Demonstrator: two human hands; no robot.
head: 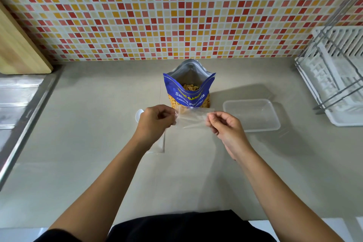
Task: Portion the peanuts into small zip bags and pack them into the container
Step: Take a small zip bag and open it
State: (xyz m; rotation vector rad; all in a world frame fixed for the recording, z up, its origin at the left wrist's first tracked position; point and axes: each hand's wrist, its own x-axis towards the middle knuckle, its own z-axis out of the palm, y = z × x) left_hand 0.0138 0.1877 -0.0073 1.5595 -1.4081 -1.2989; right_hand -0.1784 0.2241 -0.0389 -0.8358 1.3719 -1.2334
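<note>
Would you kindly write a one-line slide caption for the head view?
Both hands, left and right, hold a clear zip bag before the open peanut pouch, container alongside.

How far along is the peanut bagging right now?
Early stage. Done: the peanut bag stands open. In hand: left hand and right hand hold an empty zip bag between them. Left: filling bags; the container holds no bags yet.

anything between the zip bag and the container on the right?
Nothing visible. Both hands, left and right, hold the zip bag above the counter; the open, empty container sits just right of it, with bare counter between.
</note>
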